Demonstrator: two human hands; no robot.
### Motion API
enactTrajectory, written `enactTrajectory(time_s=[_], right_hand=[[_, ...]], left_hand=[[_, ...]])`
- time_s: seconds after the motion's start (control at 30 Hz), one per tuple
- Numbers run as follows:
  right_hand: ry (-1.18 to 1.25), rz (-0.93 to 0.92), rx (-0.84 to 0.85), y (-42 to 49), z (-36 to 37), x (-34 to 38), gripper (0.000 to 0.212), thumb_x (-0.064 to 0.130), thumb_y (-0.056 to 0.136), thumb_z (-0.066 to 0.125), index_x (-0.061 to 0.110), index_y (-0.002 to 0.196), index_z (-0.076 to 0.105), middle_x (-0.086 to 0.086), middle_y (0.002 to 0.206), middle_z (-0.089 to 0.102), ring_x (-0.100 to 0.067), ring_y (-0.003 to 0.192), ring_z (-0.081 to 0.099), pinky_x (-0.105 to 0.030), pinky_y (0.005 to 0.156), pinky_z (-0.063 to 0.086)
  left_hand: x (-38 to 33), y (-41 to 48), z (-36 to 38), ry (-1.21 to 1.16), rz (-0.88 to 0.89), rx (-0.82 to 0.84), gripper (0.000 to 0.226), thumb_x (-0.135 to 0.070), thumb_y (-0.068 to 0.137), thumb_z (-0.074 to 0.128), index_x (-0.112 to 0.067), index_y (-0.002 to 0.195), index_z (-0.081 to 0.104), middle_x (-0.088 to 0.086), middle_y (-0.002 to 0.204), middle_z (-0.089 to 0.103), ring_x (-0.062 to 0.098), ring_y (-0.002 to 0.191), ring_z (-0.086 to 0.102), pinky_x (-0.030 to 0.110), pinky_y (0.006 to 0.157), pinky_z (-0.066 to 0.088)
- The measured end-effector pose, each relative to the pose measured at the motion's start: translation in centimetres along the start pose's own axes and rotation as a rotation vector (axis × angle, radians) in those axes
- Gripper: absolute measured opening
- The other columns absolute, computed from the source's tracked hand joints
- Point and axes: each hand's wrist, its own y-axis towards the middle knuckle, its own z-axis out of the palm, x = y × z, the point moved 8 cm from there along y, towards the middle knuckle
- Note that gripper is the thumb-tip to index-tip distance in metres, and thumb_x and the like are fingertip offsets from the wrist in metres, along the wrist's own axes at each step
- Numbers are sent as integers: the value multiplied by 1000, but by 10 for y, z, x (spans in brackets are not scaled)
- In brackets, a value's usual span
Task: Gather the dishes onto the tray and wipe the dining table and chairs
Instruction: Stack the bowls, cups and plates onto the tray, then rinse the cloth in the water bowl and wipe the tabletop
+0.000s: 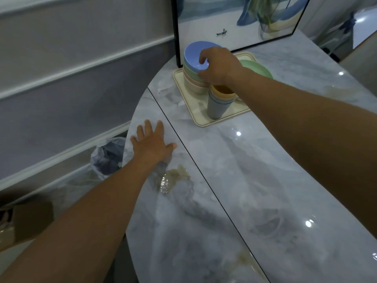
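Free: surface point(255, 164), centre to lower right of frame, open marble.
Blocked, upper centre: tray point(193, 105) crowded with bowl stack point(192, 78) left, cup stack point(216, 109) front, green plate point(260, 68) right; framed picture point(224, 23) standing just behind.
Across the right: right hand point(220, 66) on the bowls, forearm reaching in from the right edge.
Lower centre: wet spill point(173, 180).
Centre left: left hand point(152, 142) flat on the marble.

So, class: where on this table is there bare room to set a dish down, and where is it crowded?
Free: the stretch of table in front of the tray, right of the seam. Crowded: the tray, filled by the bowl stack, cup stack and green plate, with the right hand gripping the blue bowl. Avoid the spill beside the left hand.
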Motion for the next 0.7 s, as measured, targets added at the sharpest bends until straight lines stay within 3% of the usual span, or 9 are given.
enactTrajectory(time_s=[0.17,0.27,0.43,0.57,0.7], right_hand=[[163,65,-184,-68,-27,-46,37,31,93,64,18,127,63,-6,129,55,-26,115,54,-28,87,37],[214,120,-265,-127,-27,-85,37,35,93,65,17,125,64,-8,128,59,-28,117,56,-36,96,44],[300,290,-218,-237,-8,-159,33,28,96,67,17,126,65,-10,131,60,-27,120,58,-28,96,39],[321,399,-196,-319,0,-213,34,27,96,68,18,129,65,-10,130,61,-29,118,60,-34,100,43],[381,471,-188,-395,5,-250,36,26,96,68,20,132,65,-7,132,61,-25,118,60,-24,95,38]], left_hand=[[-2,-6,-1,-36,1,-11,98,-69,93,56,-30,165,2,12,174,-12,41,159,-8,63,125,4],[1,-5,-9,-105,14,-45,88,-64,94,59,-26,163,18,13,174,5,39,159,6,61,125,12],[4,-31,-36,-321,129,-277,68,-37,102,63,-13,161,37,19,162,39,37,150,35,48,124,29],[-22,-72,-30,-338,189,-308,60,-36,104,61,-16,157,43,16,160,41,37,148,37,50,120,32],[-67,-116,-4,-346,246,-278,55,-32,103,63,-15,153,48,16,158,44,35,146,39,47,118,34]])
